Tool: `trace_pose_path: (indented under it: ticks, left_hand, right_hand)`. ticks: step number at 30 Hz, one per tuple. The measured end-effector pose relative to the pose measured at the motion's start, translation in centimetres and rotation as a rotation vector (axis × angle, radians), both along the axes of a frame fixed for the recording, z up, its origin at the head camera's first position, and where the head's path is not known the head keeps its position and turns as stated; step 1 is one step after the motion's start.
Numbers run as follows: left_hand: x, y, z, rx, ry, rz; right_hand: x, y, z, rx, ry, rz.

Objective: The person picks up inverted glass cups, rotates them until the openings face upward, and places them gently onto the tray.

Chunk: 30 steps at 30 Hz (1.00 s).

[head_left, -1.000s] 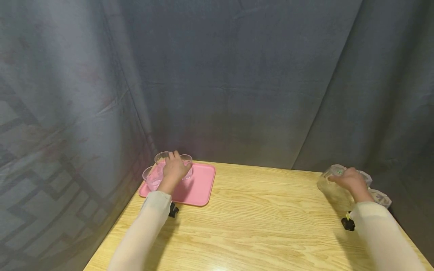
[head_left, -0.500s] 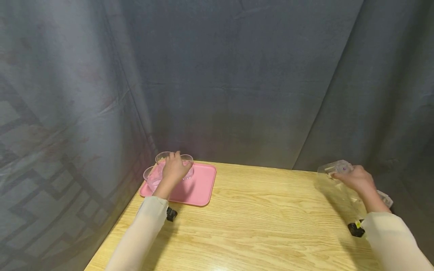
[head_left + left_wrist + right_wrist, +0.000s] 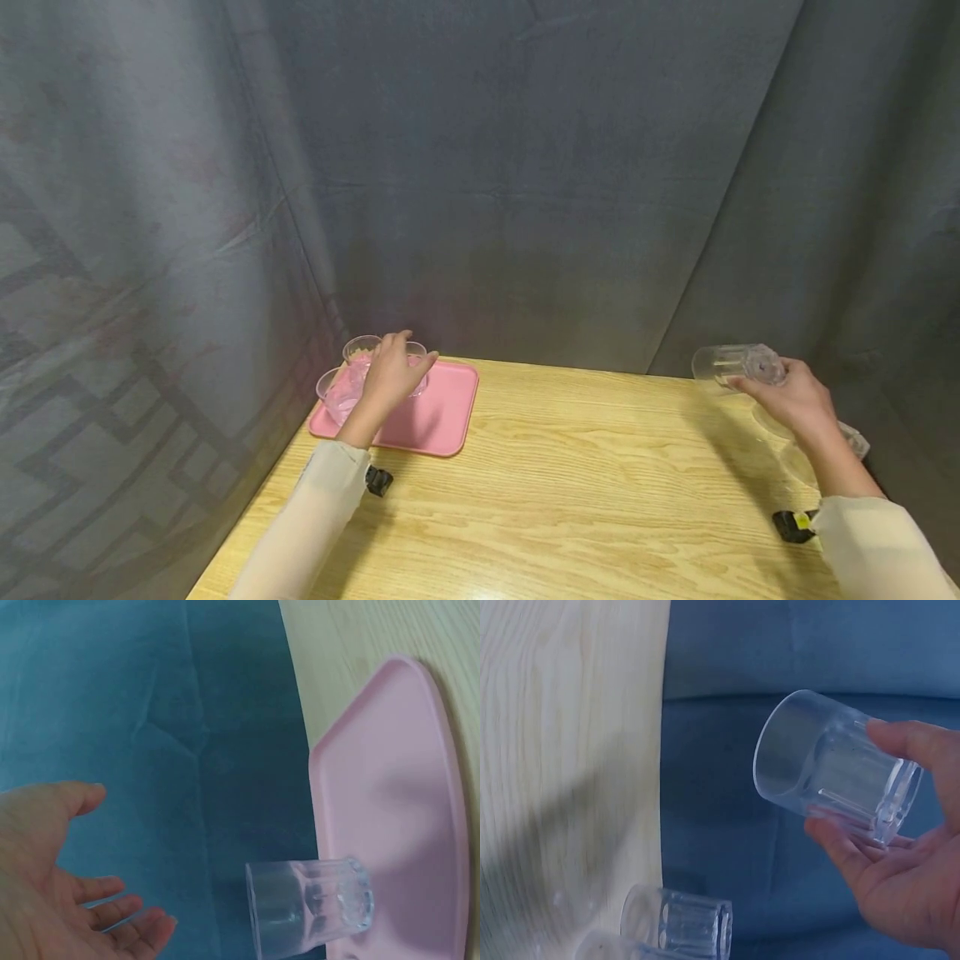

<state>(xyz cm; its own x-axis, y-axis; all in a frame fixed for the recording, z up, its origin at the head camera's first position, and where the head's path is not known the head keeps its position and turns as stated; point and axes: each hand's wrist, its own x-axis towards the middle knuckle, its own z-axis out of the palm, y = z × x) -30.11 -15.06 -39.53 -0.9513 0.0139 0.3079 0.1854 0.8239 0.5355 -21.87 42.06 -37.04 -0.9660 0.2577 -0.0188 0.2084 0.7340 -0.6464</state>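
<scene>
Your right hand [image 3: 802,404] has a clear cup [image 3: 731,368] clamped between thumb and fingers, gripped toward its base and raised off the tabletop [image 3: 570,483]. The relation that matters is the cup's axis: it lies on its side in the air, base toward your palm and mouth facing left across the tabletop, the side where the pink tray [image 3: 450,408] sits. That tray is well apart from this cup, at the far left, and your left hand [image 3: 388,371] is much the nearer to it, poised over it with thumb and fingers apart and nothing between them. Three more clear cups stand mouth up about that hand: the left one [image 3: 337,400], the back one [image 3: 360,348] and the right one [image 3: 417,382]. Your left wrist view shows a gap between your fingers and the cup seen there, so they don't touch it. Below your right hand, two inverted cups [image 3: 682,922] rest rim down on the tabletop; by contrast with the upright ones on the tray, the held cup appears to be about midway between the two attitudes.
</scene>
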Motion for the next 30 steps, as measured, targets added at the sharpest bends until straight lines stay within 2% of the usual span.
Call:
trace_pose_path:
  ticks: [9, 14, 22, 30]
  left_hand:
    - [0.9, 1.1, 0.8, 0.045, -0.010, -0.074]
    - [1.2, 1.6, 1.0, 0.066, 0.005, -0.093]
    - [2.1, 2.4, 1.2, 0.125, 0.017, -0.133]
    - [2.8, 3.2, 1.3, 0.224, 0.035, -0.188]
  right_hand:
    - [0.9, -2.1, 0.3, -0.180, 0.016, 0.033]
    - [1.4, -3.3, 0.2, -0.291, 0.053, 0.069]
    - [2.0, -5.6, 0.5, -0.411, 0.122, 0.098]
    - [2.5, -7.2, 0.5, -0.412, 0.173, 0.174]
